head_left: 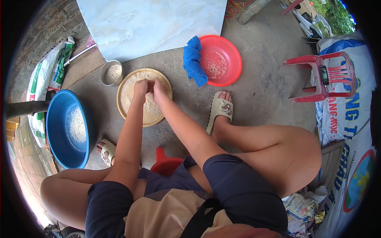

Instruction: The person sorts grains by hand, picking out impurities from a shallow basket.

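My left hand (141, 89) and my right hand (158, 89) meet over a round woven tray (120, 104) spread with pale rice-like grains (147, 112). Both are closed, with the fingers curled in towards each other. Whatever they may hold is hidden behind the backs of the hands. Just left of the tray stands a metal pot (104, 74) with more of the grain in it.
A blue basin (55, 131) with grain stands on the left. To the right, a red basin (234, 59) holds scattered grain, a blue cloth (193, 59) over its rim. A marbled board (154, 23) lies ahead; a red plastic chair (317, 77) stands right, near printed sacks (337, 115).
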{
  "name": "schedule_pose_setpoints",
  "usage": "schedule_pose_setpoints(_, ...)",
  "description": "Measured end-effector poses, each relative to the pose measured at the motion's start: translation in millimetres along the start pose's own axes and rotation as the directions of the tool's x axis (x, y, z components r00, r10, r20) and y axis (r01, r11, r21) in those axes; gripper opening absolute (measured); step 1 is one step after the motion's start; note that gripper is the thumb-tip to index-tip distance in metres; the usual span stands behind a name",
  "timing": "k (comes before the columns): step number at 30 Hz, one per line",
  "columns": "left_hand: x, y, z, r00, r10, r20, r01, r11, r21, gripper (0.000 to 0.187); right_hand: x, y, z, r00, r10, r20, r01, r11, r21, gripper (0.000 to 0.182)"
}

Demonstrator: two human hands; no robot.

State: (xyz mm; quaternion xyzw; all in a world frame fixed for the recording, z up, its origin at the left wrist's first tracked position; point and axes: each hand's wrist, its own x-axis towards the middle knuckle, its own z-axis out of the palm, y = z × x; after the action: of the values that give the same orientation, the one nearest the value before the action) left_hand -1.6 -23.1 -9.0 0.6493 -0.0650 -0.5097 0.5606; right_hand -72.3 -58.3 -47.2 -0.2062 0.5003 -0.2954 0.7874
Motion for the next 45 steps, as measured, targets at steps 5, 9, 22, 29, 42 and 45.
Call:
schedule_pose_setpoints(5, 1, -15, 23, 0.964, 0.259, 0.05, -0.208, 0.631, 0.747, 0.031, 13, 5, -30, 0.989, 0.123, 0.078, -0.133, 0.98, 0.147, 0.026)
schedule_pose_setpoints(9, -14, -13, 38, 0.913, 0.4, 0.081, -0.273, 0.452, 0.849, 0.033, 22, 13, -39, 0.985, 0.099, 0.144, -0.137, 0.95, 0.282, 0.015)
schedule_pose_setpoints(22, -23, 10, 42, 0.937, 0.243, 0.252, -0.309, 0.238, 0.921, 0.036, 48, 31, -48, 0.938, 0.137, 0.32, -0.269, 0.867, 0.419, 0.025)
schedule_pose_setpoints(29, -22, 32, 26, 0.927, 0.336, 0.165, -0.321, 0.488, 0.812, 0.035, 4, -11, -21, 0.967, 0.254, -0.003, -0.24, 0.919, 0.312, 0.019)
schedule_pose_setpoints(42, -18, 17, 15, 0.887, 0.189, 0.422, 0.173, 0.71, -0.682, 0.064, -69, -54, 54, 0.696, -0.66, 0.282, 0.675, 0.468, -0.57, 0.047)
schedule_pose_setpoints(45, -20, 19, 13, 0.872, 0.221, 0.438, 0.239, 0.589, -0.772, 0.063, -80, -57, 55, 0.569, -0.736, 0.366, 0.754, 0.289, -0.59, 0.044)
